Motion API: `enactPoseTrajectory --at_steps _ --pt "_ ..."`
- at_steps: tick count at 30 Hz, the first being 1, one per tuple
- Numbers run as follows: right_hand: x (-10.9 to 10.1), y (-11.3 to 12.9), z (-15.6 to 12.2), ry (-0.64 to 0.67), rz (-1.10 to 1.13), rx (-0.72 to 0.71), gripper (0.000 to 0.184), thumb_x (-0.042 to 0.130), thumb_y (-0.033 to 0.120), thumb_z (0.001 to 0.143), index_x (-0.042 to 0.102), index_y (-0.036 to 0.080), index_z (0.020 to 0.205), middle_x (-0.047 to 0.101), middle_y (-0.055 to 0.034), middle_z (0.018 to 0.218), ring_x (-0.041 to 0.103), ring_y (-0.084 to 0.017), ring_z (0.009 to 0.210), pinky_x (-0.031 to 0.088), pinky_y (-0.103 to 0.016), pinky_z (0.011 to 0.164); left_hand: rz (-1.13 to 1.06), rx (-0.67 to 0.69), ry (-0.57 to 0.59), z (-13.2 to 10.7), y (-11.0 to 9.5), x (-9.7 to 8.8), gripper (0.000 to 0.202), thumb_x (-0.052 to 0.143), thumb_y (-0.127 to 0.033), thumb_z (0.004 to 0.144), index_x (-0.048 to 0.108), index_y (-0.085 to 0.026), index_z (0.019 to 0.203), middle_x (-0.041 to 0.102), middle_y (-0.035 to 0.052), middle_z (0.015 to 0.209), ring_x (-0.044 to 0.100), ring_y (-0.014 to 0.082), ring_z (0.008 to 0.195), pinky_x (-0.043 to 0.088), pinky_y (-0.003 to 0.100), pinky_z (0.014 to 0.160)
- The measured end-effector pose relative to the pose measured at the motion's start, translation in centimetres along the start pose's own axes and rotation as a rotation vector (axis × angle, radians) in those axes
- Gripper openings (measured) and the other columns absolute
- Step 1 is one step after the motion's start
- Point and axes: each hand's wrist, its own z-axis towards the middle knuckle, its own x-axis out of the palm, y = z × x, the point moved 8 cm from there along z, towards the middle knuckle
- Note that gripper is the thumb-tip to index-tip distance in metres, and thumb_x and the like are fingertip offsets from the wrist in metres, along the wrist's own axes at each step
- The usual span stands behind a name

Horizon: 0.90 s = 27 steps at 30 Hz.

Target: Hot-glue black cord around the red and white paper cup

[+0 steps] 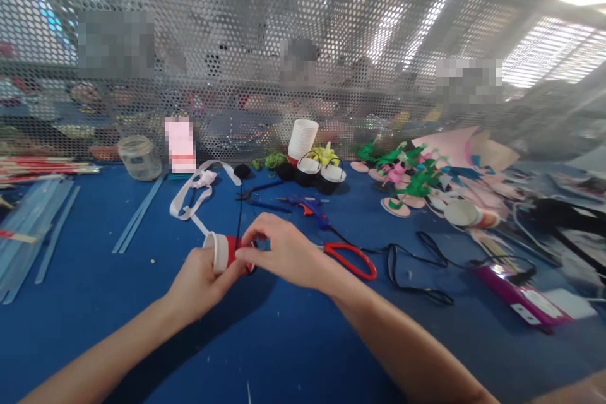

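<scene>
One small paper cup [220, 254], white with a red band, is held on its side above the blue worktop [293, 353], the left hand's [196, 281] grip closed around it. The right hand [279, 246] has its grip narrow, pinching black yarn [240, 214] against the band. Also on the worktop: pliers [266, 204], one blue glue gun [310, 206], one red looped handle [356, 251], one stack of white cups [303, 137].
</scene>
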Motion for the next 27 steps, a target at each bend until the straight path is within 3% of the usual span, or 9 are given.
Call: enactPoseTrajectory --at_steps 4,8,14,18,22,27 --pt "1.0 0.2 -0.4 0.016 -0.006 0.112 0.007 0.059 0.019 0.069 0.056 0.015 0.064 0.053 -0.0013 0.073 0.048 -0.013 0.074 0.038 -0.025 0.068 0.191 0.084 -0.029 -0.3 -0.6 0.1 0.031 0.044 -0.034 0.073 0.051 -0.016 0.049 0.039 -0.0035 0.045 0.033 0.0085 0.042 0.025 0.021 0.041" --pt "0.9 0.4 -0.7 0.01 0.065 0.085 0.01 0.053 0.013 0.071 0.052 0.016 0.062 0.051 0.0001 0.07 0.047 -0.011 0.072 0.038 -0.024 0.065 0.173 0.079 -0.047 -0.3 -0.7 -0.1 0.032 0.046 -0.034 0.072 0.047 -0.017 0.045 0.036 -0.004 0.044 0.031 0.0083 0.042 0.024 0.022 0.041" --pt "-0.9 -1.1 -0.7 -0.136 0.34 0.165 0.006 0.049 0.018 0.074 0.048 0.017 0.069 0.054 0.0022 0.064 0.047 -0.008 0.056 0.037 -0.021 0.052 -0.323 -0.202 0.025 0.0 0.8 -0.1 0.027 0.053 -0.04 0.068 0.057 -0.014 0.059 0.049 -0.0029 0.048 0.038 0.0091 0.044 0.031 0.021 0.044" --pt "-1.4 -1.8 -0.4 -0.155 0.59 0.15 0.007 0.052 0.017 0.072 0.051 0.017 0.078 0.058 0.0012 0.067 0.056 -0.01 0.065 0.042 -0.022 0.059 -0.641 -0.35 0.025 0.1 1.8 0.4 0.026 0.061 -0.038 0.064 0.058 -0.013 0.059 0.056 -0.002 0.052 0.045 0.0087 0.047 0.033 0.02 0.047" --pt "-1.5 -2.1 -0.2 -0.155 0.561 0.116 0.009 0.055 0.02 0.07 0.059 0.017 0.078 0.061 -0.001 0.073 0.057 -0.011 0.069 0.044 -0.026 0.066 -0.823 -0.441 0.07 -0.1 2.0 1.3 0.02 0.064 -0.032 0.063 0.06 -0.013 0.059 0.059 -0.0025 0.052 0.047 0.0071 0.046 0.033 0.018 0.046" --pt "-1.7 -3.0 -0.1 -0.222 0.457 0.122 0.008 0.057 0.021 0.069 0.061 0.017 0.075 0.062 -0.0015 0.071 0.055 -0.011 0.065 0.042 -0.024 0.061 -0.811 -0.44 0.096 -0.3 1.9 1.5 0.022 0.063 -0.033 0.065 0.059 -0.013 0.057 0.057 -0.0035 0.048 0.045 0.006 0.043 0.031 0.017 0.044"
